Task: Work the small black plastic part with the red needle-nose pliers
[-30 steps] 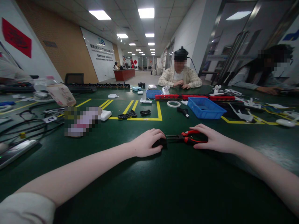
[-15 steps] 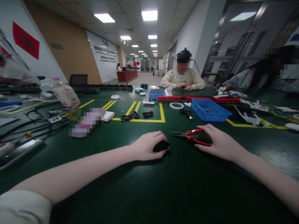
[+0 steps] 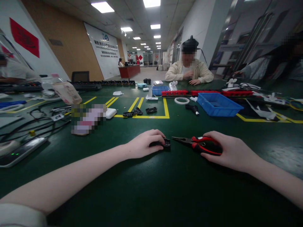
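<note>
Pliers (image 3: pixel 192 141): how do they handle?

– Stiff, probably the heavier piece; handles look non-slip. Right hand (image 3: pixel 230 151) is round both of them, correct spot, tips just short of the black part (image 3: pixel 167 144).

– And that part?

– Likely light, rigid, maybe brittle. Left hand (image 3: pixel 144 143) has it pinched, on or just above the green table (image 3: pixel 151 189), can't tell from here. Hold the body, leave the end clear.

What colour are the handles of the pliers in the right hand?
Red and black handles, seen best in the head view.
</note>
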Demonstrator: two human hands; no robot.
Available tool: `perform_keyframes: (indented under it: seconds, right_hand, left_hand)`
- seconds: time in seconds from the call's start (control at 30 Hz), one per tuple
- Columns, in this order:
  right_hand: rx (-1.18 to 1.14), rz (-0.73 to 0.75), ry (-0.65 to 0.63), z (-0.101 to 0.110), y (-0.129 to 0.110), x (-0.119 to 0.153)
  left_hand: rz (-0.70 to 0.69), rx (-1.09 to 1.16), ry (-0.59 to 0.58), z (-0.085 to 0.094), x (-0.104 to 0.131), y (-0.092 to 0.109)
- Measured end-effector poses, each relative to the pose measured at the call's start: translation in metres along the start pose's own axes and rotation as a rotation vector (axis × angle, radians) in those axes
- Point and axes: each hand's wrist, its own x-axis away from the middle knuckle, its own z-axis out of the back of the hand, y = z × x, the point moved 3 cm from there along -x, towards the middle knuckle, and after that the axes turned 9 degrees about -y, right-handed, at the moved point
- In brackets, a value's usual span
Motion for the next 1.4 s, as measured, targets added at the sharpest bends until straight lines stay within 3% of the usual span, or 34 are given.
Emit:
perform_keyframes:
  seconds: [0.3,0.6,0.73,0.97,1.1,1.4]
  right_hand:
    - [-0.061,0.068,0.147,0.004,-0.005,0.008]
    - [-0.327,0.037,0.038,-0.006,-0.025,0.008]
    - [-0.291,0.062,-0.008,-0.008,-0.022,0.006]
    - [-0.261,0.050,0.030,-0.005,-0.018,0.007]
    - [-0.254,0.032,0.033,-0.003,-0.022,0.008]
    - [-0.294,0.069,-0.003,-0.003,-0.026,0.008]
  left_hand:
    - [0.023,0.031,0.038,0.000,-0.002,-0.003]
    - [-0.015,0.087,0.075,0.001,-0.002,-0.006]
    - [-0.022,0.070,0.047,0.001,0.000,0.000]
    - [-0.020,-0.227,0.048,0.004,0.009,0.005]
    - [-0.044,-0.206,0.018,0.004,0.009,0.003]
    - [-0.137,-0.195,0.077,0.000,0.011,0.000]
